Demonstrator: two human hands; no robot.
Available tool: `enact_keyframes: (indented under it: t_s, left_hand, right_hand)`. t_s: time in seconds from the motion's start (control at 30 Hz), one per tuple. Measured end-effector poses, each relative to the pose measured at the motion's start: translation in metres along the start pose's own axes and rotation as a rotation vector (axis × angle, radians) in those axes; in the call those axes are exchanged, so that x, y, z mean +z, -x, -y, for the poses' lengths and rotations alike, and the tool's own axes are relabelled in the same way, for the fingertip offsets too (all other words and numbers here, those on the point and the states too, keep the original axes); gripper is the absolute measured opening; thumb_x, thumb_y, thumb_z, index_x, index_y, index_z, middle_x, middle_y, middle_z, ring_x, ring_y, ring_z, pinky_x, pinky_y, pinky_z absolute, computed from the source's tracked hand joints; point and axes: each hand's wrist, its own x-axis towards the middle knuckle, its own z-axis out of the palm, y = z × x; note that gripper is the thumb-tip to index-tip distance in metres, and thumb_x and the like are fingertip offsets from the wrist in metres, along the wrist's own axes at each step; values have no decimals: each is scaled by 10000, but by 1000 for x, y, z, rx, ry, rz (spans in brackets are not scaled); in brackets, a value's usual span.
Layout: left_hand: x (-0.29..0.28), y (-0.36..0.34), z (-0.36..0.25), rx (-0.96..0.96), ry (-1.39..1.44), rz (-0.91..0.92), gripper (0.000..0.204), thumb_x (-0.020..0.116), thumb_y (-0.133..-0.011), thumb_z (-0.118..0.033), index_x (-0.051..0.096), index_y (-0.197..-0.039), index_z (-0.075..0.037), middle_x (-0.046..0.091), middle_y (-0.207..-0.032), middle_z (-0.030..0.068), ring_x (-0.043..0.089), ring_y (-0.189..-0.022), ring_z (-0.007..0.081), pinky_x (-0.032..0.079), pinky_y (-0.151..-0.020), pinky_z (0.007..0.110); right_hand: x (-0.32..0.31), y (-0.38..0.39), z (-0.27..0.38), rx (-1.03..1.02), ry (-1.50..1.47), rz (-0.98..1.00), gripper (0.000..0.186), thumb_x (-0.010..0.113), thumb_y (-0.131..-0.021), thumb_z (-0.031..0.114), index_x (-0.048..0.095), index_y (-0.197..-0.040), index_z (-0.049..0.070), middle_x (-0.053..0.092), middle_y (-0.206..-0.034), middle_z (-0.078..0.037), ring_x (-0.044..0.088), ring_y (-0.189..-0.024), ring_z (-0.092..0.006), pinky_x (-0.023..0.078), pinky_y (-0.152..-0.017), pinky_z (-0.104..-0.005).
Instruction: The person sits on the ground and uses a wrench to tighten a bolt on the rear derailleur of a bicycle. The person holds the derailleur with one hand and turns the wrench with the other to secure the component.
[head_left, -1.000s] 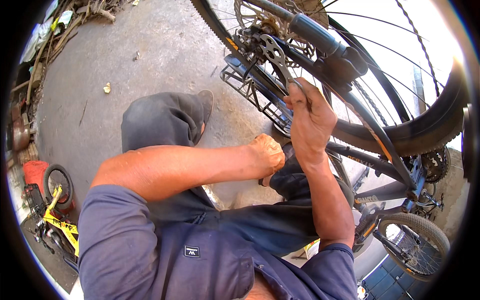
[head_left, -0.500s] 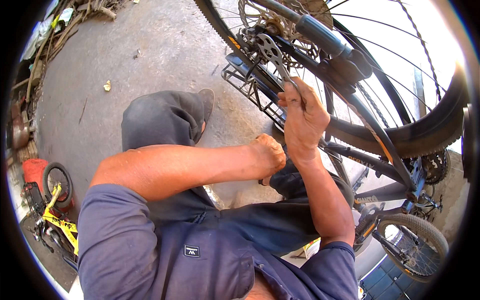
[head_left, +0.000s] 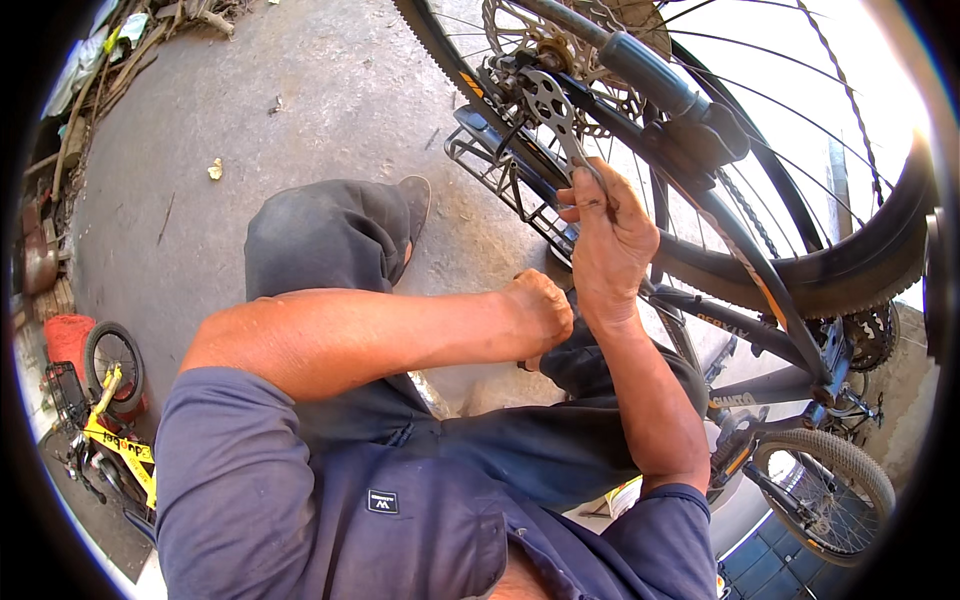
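My right hand point(head_left: 612, 245) is closed round the handle of a flat metal multi-hole spanner point(head_left: 553, 112). The spanner's wide holed head reaches up to the bicycle's wheel hub area, close to the brake disc point(head_left: 497, 30). Whether a hole sits over a nut is too small to tell. My left hand point(head_left: 541, 308) is curled into a fist just below and left of the right wrist, its back toward me. Whatever its fingers hold, if anything, is hidden. The dark bicycle frame point(head_left: 690, 190) slants past the right hand.
A black rack point(head_left: 500, 185) juts out beside the wheel. The large tyre point(head_left: 850, 275) curves along the right, with a second wheel point(head_left: 825, 495) lower down. A yellow bicycle point(head_left: 120, 440) stands at the left. Sticks and scraps point(head_left: 110, 90) lie at the far left on the concrete.
The spanner and the right hand's fingers have shifted very slightly down and to the right. My left hand has barely moved.
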Motion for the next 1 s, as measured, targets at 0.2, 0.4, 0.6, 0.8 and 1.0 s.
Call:
enact_keyframes:
  t_s: [0.2, 0.4, 0.6, 0.8, 1.0]
  left_hand:
    - [0, 2, -2, -14, -44, -29, 205, 710, -759, -350, 730, -743, -147, 707, -727, 74, 718, -717, 240, 535, -602, 384]
    - [8, -1, 0, -2, -16, -18, 208, 708, -760, -344, 730, -751, -137, 714, -768, 90, 721, -737, 244, 548, -623, 399]
    - [-4, 1, -3, -28, -50, 27, 160, 687, -763, -260, 726, -767, -104, 714, -797, 122, 723, -751, 265, 550, -618, 408]
    - [-5, 1, -3, -1, -22, 28, 149, 671, -768, -225, 720, -784, -85, 705, -795, 125, 720, -747, 268, 545, -611, 397]
    - [-1, 0, -1, -12, -18, 69, 144, 656, -788, -215, 704, -801, -80, 697, -790, 134, 714, -743, 283, 539, -612, 405]
  right_hand:
    - [1, 2, -3, -3, -34, -12, 200, 673, -949, 67, 677, -1124, -29, 669, -878, -42, 633, -739, -80, 520, -615, -217]
    - [3, 1, -6, -19, -27, 10, 243, 664, -956, 86, 670, -1169, -29, 708, -954, -75, 678, -782, -125, 541, -629, -240]
    - [0, -2, -10, -14, -37, -21, 219, 672, -949, 68, 675, -1148, -24, 690, -922, -60, 654, -765, -104, 535, -625, -228]
    - [2, -2, -10, -20, -39, -5, 234, 664, -953, 74, 674, -1163, -28, 712, -947, -73, 678, -788, -127, 549, -638, -244]
    - [-1, -5, -6, -19, 2, 5, 233, 651, -959, 68, 665, -1168, -34, 706, -938, -80, 677, -781, -129, 561, -659, -251]
